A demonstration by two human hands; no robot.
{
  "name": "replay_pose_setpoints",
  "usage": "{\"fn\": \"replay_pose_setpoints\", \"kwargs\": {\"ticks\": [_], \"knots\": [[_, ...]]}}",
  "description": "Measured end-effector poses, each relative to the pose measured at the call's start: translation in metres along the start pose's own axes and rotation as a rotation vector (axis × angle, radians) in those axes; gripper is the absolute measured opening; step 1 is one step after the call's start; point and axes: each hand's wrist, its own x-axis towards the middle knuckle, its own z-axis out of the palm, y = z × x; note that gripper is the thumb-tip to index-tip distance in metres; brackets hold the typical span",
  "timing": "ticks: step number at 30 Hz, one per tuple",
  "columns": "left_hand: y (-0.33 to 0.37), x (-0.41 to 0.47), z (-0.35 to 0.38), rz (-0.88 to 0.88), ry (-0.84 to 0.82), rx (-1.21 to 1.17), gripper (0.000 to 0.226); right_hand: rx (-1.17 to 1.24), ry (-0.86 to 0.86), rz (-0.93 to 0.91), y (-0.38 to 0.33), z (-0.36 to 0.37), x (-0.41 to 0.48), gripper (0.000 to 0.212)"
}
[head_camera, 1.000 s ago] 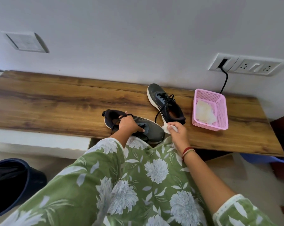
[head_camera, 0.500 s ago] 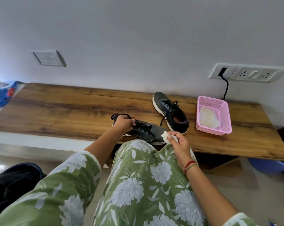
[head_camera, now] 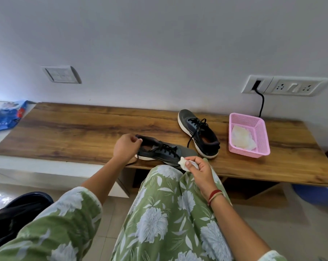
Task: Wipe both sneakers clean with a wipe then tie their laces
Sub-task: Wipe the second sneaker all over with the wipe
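Left hand (head_camera: pixel 128 147) pinches the heel of the near sneaker (head_camera: pixel 165 153) at the wooden bench's (head_camera: pixel 74 132) front edge; right hand (head_camera: pixel 199 169) clamps a crumpled wipe (head_camera: pixel 184 162) beside its toe; a hard swipe would likely shove it off.

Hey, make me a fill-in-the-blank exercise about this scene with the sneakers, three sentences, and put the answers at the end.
1. The right hand pinches a small white ____.
2. The left hand holds the near sneaker at its ____ end.
3. The basket to the right of the far sneaker is coloured ____.
Missing words: wipe; heel; pink.
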Motion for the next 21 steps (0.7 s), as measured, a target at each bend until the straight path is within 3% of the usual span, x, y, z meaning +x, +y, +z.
{"fn": "replay_pose_setpoints", "kwargs": {"ticks": [2,5,12,15,21], "knots": [[0.005,0.006,0.012,0.143,-0.040,0.126,0.015,0.058,0.025,0.029,-0.001,-0.003,0.001,0.013],[0.009,0.022,0.030,0.325,-0.087,0.389,0.031,0.120,0.048,0.082,0.000,-0.007,0.005,0.013],[0.008,0.057,0.053,0.440,-0.380,0.784,0.058,0.387,0.109,0.207,-0.002,-0.015,0.014,0.014],[0.009,0.059,0.061,0.531,-0.402,0.933,0.057,0.536,0.136,0.252,-0.005,-0.016,0.017,0.014],[0.015,0.065,0.072,0.597,-0.396,1.040,0.042,0.500,0.131,0.258,-0.005,-0.018,0.018,0.014]]}}
